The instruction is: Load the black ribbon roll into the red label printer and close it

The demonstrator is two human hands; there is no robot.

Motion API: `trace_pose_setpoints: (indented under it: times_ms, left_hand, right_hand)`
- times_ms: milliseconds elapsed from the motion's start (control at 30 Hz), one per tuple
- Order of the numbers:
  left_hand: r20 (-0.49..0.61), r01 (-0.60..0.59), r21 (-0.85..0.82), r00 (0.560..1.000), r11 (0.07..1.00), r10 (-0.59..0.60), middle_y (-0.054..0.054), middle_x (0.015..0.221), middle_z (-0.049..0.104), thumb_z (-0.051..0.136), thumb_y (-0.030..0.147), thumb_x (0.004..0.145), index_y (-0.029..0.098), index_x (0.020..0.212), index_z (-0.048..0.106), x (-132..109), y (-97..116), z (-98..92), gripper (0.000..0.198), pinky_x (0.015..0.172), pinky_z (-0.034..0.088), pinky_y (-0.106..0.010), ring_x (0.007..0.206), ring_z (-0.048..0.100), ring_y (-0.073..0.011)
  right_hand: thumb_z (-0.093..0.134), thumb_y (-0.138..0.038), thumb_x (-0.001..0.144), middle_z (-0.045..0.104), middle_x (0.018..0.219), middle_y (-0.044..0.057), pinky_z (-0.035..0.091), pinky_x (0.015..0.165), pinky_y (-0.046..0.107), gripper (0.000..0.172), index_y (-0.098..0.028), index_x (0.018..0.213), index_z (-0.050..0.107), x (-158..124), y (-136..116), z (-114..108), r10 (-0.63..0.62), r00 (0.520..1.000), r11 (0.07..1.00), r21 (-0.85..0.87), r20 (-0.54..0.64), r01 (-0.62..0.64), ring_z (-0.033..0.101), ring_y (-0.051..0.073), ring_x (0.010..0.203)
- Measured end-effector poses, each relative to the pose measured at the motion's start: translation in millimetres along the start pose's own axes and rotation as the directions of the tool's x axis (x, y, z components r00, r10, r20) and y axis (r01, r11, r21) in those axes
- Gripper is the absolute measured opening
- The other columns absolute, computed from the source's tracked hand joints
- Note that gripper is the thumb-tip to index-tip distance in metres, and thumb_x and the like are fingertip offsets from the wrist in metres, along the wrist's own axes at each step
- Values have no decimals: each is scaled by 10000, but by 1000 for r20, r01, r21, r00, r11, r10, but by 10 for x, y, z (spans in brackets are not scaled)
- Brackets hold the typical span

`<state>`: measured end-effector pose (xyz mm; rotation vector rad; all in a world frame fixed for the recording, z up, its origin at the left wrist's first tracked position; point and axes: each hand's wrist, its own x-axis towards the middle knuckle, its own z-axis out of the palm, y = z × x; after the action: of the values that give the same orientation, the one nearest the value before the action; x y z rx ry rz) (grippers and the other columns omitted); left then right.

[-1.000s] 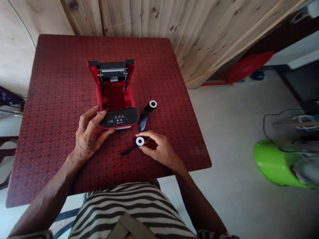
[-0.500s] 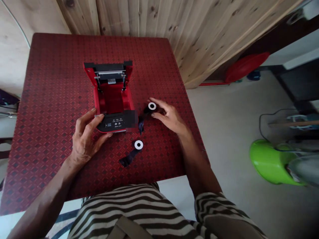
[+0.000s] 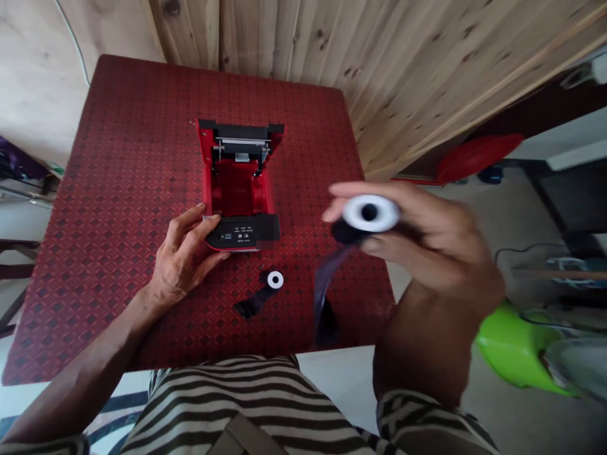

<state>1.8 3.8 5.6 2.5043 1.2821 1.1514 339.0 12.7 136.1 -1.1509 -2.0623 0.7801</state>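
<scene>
A small red and black label printer [image 3: 237,189] stands on the table with its lid raised, showing an empty red compartment. My left hand [image 3: 177,259] grips its front left corner, thumb below the black button panel and fingers on the side and top. Off to the right and raised close to the camera, my right hand [image 3: 436,246] pinches a roll of dark tape [image 3: 353,212] with a white end face. From it a loose dark strip hangs down; motion blurs both. A second dark tape roll [image 3: 269,280] lies in front of the printer, its tail stretching toward the lower left.
The table [image 3: 142,126] has a red patterned cover and meets a wooden plank wall [image 3: 284,44] at the back. On the floor to the right sits a bright green tub [image 3: 505,354]. A red rounded object [image 3: 478,158] lies farther back.
My right hand has closed on the roll that was beside the printer and lifted it up and to the right, strip trailing. My left hand keeps hold of the printer. The camera view has shifted.
</scene>
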Motion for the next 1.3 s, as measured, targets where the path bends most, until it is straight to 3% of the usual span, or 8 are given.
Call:
trace_pose_setpoints:
  times_ms: [133, 300, 533, 700, 933, 1100, 1200, 1300]
  left_hand:
    - [7, 5, 5, 1000, 1000, -5, -140, 1531, 561, 757, 421, 980, 306, 1594, 444, -20, -3, 5, 699, 1142, 608, -488, 1377, 641, -304]
    - [0, 18, -13, 1000, 1000, -18, -144, 1520, 580, 743, 438, 986, 304, 1643, 374, -36, -2, 29, 765, 1159, 602, -473, 1391, 634, -295]
    - [14, 23, -35, 1000, 999, -23, -150, 1545, 565, 778, 405, 965, 300, 1666, 343, -33, 9, 34, 832, 1174, 599, -469, 1423, 614, -297]
    - [1, 6, -38, 1000, 999, -6, -170, 1531, 568, 808, 381, 943, 257, 1656, 377, -29, 12, 31, 842, 1163, 608, -436, 1415, 619, -290]
    - [0, 15, -48, 1000, 999, -15, -163, 1535, 564, 808, 371, 948, 264, 1649, 385, -44, 3, 53, 826, 1173, 597, -426, 1429, 605, -272]
    - [20, 61, -154, 998, 986, -59, -169, 1497, 600, 679, 586, 1005, 242, 1665, 344, -7, -33, -89, 816, 1125, 611, -496, 1344, 644, -301]
    - [-48, 126, -182, 989, 975, -137, -159, 1468, 605, 602, 646, 1023, 240, 1651, 371, 256, -68, -271, 783, 1077, 615, -509, 1280, 658, -312]
    - [-102, 74, -55, 992, 996, -79, -139, 1614, 479, 551, 600, 1070, 238, 1647, 381, 736, -145, -381, 702, 1126, 572, -451, 1421, 572, -315]
  right_hand:
    - [651, -123, 961, 751, 1249, 82, 563, 1064, 468, 358, -217, 1305, 682, 575, -75, 443, -110, 980, 954, -258, 168, 152, 696, 275, 1177]
    - [540, -10, 962, 741, 1098, 141, 551, 938, 404, 314, -136, 1220, 666, 1005, -46, 930, 112, 947, 837, -542, 300, 73, 701, 269, 1033]
    - [532, 21, 939, 769, 1083, 160, 543, 853, 381, 431, -113, 1332, 647, 1200, -123, 1077, 278, 884, 728, -683, 377, 62, 730, 275, 960]
    - [535, 31, 946, 741, 1240, 192, 516, 1075, 437, 348, -84, 1225, 708, 1289, 33, 1135, 265, 858, 794, -604, 440, 65, 683, 300, 1208]
    - [554, 2, 984, 753, 1273, 184, 492, 1148, 448, 293, -67, 1213, 723, 1234, 158, 1073, 164, 886, 885, -462, 434, 62, 675, 293, 1262]
    - [482, -128, 1086, 780, 1290, 103, 543, 1095, 411, 327, -155, 1324, 703, 837, 104, 800, -114, 959, 974, -163, 260, 160, 714, 219, 1216]
    - [701, -360, 1031, 777, 1277, 100, 570, 1072, 443, 340, -181, 1320, 698, 544, 60, 758, -231, 956, 969, -45, 181, 243, 699, 245, 1219]
    - [769, -308, 981, 775, 1212, 86, 578, 1030, 487, 286, -228, 1252, 724, 358, 57, 864, -244, 967, 957, -144, 73, 253, 686, 262, 1150]
